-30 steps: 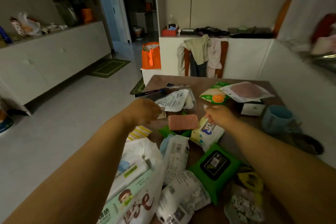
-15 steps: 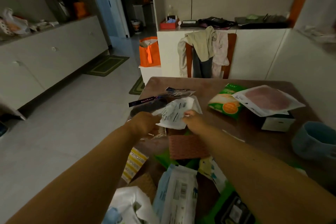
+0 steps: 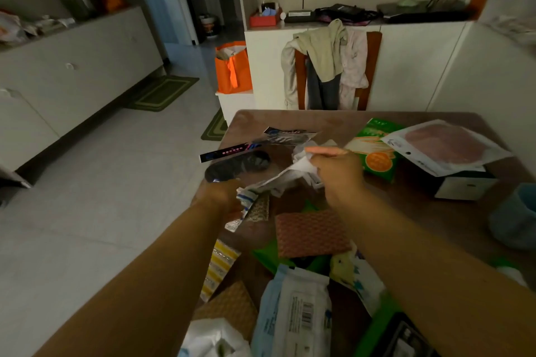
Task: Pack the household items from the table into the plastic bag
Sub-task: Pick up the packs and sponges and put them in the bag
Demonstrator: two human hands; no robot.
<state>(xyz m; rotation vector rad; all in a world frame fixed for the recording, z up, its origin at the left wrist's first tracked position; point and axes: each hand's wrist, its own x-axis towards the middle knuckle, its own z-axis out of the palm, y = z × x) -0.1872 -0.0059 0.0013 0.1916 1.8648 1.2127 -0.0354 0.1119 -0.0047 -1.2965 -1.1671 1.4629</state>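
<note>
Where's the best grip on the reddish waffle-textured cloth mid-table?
Probably the near right corner of the reddish cloth, pinched from above. It lies flat on a green packet, so no edge is raised, and that corner is clear of the right hand and its white packet.

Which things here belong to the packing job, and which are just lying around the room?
For the job: white plastic bag; white packet gripped by both the left hand and right hand; wipes pack; orange cloth; green pouch; pink pad pack.

Lying about: orange bag; clothes on chair; floor mat; red box.
</note>
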